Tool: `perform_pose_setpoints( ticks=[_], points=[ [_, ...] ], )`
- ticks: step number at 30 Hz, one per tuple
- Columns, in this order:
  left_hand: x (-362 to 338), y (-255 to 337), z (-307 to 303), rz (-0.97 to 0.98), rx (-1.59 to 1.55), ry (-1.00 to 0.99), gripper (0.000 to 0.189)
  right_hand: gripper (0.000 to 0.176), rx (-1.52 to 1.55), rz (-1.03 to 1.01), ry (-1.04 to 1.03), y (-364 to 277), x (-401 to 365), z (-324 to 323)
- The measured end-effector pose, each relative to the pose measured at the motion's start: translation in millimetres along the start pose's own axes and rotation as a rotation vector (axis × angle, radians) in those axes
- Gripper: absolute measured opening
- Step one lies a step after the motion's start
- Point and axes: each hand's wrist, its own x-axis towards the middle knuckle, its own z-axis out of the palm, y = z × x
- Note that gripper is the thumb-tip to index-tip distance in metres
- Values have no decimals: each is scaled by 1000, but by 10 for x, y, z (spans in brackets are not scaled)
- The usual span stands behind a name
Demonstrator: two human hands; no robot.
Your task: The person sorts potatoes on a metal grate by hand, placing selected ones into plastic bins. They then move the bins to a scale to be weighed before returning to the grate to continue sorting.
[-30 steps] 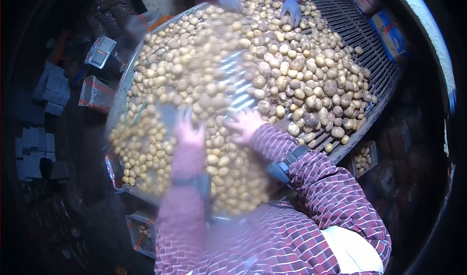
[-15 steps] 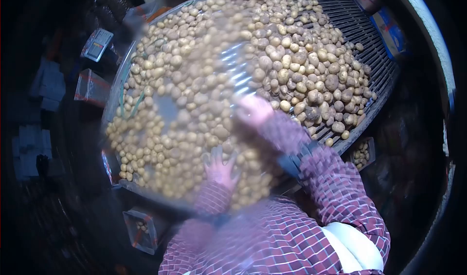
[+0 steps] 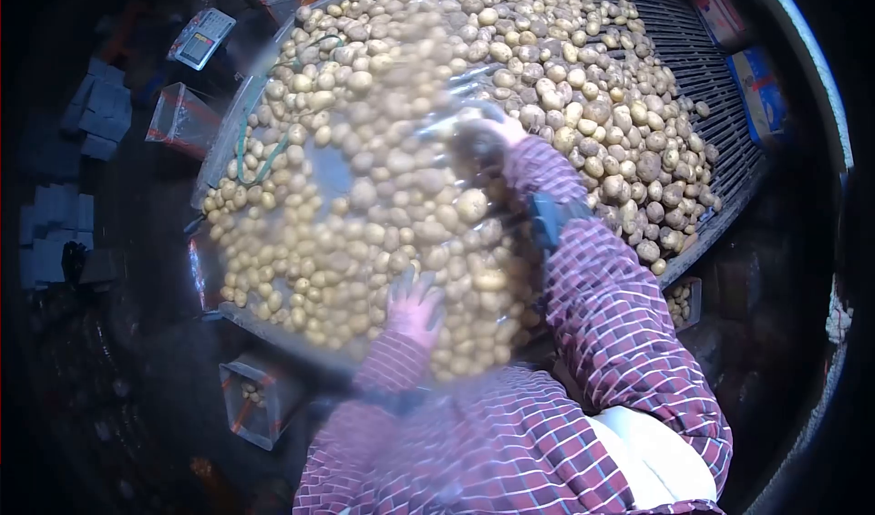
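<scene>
The potatoes (image 3: 597,109) are heaped over most of the bench (image 3: 714,234), and I see the main risk at its edge. Taking twelve as straight away from me, my left hand (image 3: 415,313) is on the potatoes between six and seven, open, fingers spread. A hard pull there could roll some over the near edge, since they lie close to it and are round. The clear-sided box (image 3: 251,406) down between seven and eight wouldn't catch them all.

My right hand (image 3: 506,129) is among the potatoes near one o'clock, blurred; I can't tell whether it's open or gripping one. Sweeping it quickly could knock neighbours loose and bruise them. The dark band (image 3: 545,219) on that wrist could bump the pile too.

At two, small potatoes might wedge between the bare slats (image 3: 661,14) if I press down. Around nine, the green cord (image 3: 246,164) could snag a finger or drag potatoes along if I reached through it.
</scene>
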Motion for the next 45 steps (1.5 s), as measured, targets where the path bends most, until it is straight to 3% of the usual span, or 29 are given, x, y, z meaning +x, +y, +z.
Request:
perform_pose_setpoints(
  ticks=[2,4,7,8,9,10,12,13,14,16,17,18,19,21,22,24,27,29,31,32,34,36,38,39,40,42,43,45],
  points=[
    [18,39,-13,2,17,14,35,44,607,42,-123,32,-400,-156],
    [35,75,-19,14,10,25,35,40,526,105,55,173,-443,-240],
    [72,79,-45,34,-4,49,35,30,-82,-221,-37,511,-342,-206],
    [54,83,-63,41,-12,51,35,31,-12,-102,-31,284,-525,-6],
    [25,57,-77,70,-34,63,35,31,-271,-201,-25,220,-600,85],
    [8,7,-86,100,-58,79,34,29,-132,-187,-1,278,-657,217],
    [4,50,-138,-13,-422,197,35,35,-14,-105,-145,273,-953,496],
    [-52,177,-202,-160,-765,291,35,39,40,-58,-213,272,-1100,634],
    [-116,261,-222,-313,-1110,383,36,37,-135,-154,-299,319,-1295,741],
    [-295,89,-214,-456,-1584,156,41,35,-465,-394,-426,413,-1687,954],
    [-385,4,-211,-574,-1787,56,45,36,-533,-397,-470,436,-1789,995],
    [-590,20,-158,-571,-1656,66,43,36,-600,-402,-514,442,-1830,1015],
    [-717,0,-108,-623,-1770,60,44,33,-522,-262,-408,586,-1656,957],
    [-874,151,-249,-737,-1998,55,48,31,-738,-268,-91,587,-1365,755],
    [-891,189,-282,-750,-1999,81,46,32,-1027,-418,141,460,-1304,613],
    [-864,285,-328,-771,-2002,125,42,38,-1214,-414,116,794,-987,402],
    [-783,224,-275,-744,-1980,124,52,39,-1094,-373,20,684,-938,328],
    [-765,171,-288,-789,-1972,109,57,42,-622,-455,-138,1118,-691,180],
    [-657,232,-429,-918,-1964,63,62,48,334,42,-316,797,-1116,369],
    [-676,229,-403,-840,-1992,97,63,51,727,286,-252,625,-1332,467],
    [-724,207,-328,-679,-2042,172,65,53,884,292,-370,807,-1400,485],
    [-724,260,-403,-600,-1889,152,65,56,932,330,-579,727,-1524,486],
    [-824,142,-386,-449,-1739,106,65,56,747,229,-447,1036,-1461,618],
    [-874,-23,-282,-341,-1832,48,61,56,675,214,-376,1003,-1525,702],
    [-889,-79,-205,-378,-1965,94,59,54,648,253,-297,525,-1852,840],
    [-907,-165,-124,-445,-2233,195,56,52,559,118,-456,593,-1778,1063],
    [-888,-159,-122,-369,-2447,200,54,52,112,22,-454,520,-1886,1162],
    [-962,-304,4,-352,-2541,255,55,53,-388,-203,-525,510,-2264,1371]
  ],
)
